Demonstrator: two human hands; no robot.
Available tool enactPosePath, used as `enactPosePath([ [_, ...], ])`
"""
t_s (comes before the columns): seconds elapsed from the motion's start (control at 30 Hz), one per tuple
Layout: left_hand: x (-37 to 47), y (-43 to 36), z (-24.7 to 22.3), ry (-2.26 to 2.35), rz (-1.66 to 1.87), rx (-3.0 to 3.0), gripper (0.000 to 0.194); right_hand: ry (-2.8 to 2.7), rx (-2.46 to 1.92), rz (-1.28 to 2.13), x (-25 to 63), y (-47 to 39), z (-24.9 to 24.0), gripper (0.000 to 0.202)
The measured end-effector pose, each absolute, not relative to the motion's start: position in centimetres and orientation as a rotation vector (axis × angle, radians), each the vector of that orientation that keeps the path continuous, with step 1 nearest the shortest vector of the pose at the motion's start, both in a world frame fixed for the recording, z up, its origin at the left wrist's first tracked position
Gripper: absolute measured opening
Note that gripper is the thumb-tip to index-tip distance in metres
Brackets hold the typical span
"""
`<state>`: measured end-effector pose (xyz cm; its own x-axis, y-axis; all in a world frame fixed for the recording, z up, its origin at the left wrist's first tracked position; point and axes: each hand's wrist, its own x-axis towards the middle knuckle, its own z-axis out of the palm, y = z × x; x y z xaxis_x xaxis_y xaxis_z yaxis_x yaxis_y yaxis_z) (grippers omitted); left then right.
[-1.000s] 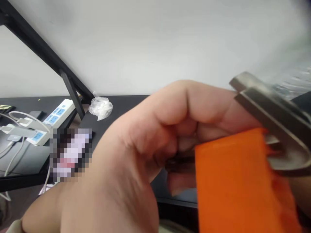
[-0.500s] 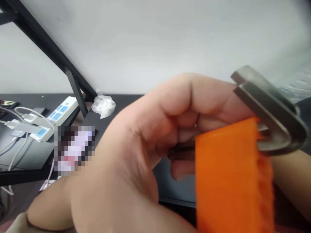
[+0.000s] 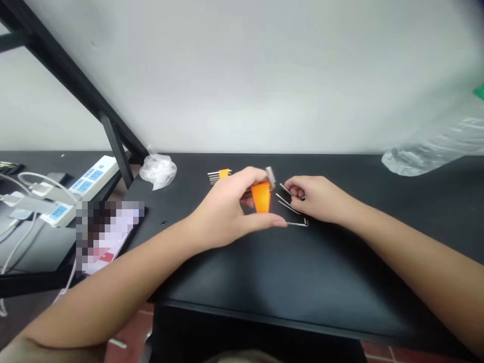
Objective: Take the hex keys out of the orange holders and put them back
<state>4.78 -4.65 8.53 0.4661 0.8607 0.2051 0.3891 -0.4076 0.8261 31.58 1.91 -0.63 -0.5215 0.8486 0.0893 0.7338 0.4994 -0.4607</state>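
My left hand (image 3: 230, 206) is wrapped round an orange hex key holder (image 3: 261, 196) above the table. A thick, bent metal hex key (image 3: 270, 177) sticks out of the holder's top. To its right, my right hand (image 3: 317, 197) is closed low over the table, with its fingertips on a thin hex key (image 3: 284, 189). Several loose hex keys (image 3: 289, 205) lie beside those fingertips, partly hidden by the hand. One L-shaped hex key (image 3: 298, 224) lies nearer, just right of my left thumb. Behind my left hand is another orange holder (image 3: 224, 174) with several keys in it.
The black table (image 3: 264, 282) runs back to a white wall. Crumpled clear plastic (image 3: 159, 170) sits at the back left, and a plastic bag (image 3: 423, 151) at the back right. A power strip (image 3: 81, 189) with cables and a blurred-out phone (image 3: 109, 242) are at the left.
The orange holder in my left hand has gone from close before the camera down to the table. My right hand, mostly hidden before, now shows at the loose hex keys.
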Motion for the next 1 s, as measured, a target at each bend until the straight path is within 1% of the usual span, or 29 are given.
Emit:
enactPosePath([
  [0.07, 4.0, -2.7, 4.9, 1.170, 0.783, 2.099, 0.051, -2.412, -1.208, 0.539, 31.3, 1.7, -0.7, 0.020],
  [0.1, 3.6, -2.1, 3.4, 1.213, 0.737, 2.148, 0.054, -2.394, -1.118, 0.550, 31.1, 1.5, -0.7, 0.020],
  [0.2, 3.1, -1.6, 1.0, 1.220, 0.667, 2.237, 0.060, -2.370, -0.901, 0.564, 30.4, 0.5, -0.5, 0.025],
  [0.5, 3.2, -2.4, 1.1, 1.161, 0.702, 2.170, 0.056, -2.419, -0.811, 0.626, 29.0, -1.5, 0.3, 0.031],
  [0.8, 3.7, -2.7, 0.9, 1.134, 0.654, 2.202, 0.058, -2.353, -0.762, 0.680, 28.3, -2.1, 0.9, 0.025],
  [1.0, 3.7, -2.8, 0.9, 1.151, 0.680, 2.210, 0.057, -2.350, -0.792, 0.723, 28.2, -2.4, 1.7, 0.028],
])
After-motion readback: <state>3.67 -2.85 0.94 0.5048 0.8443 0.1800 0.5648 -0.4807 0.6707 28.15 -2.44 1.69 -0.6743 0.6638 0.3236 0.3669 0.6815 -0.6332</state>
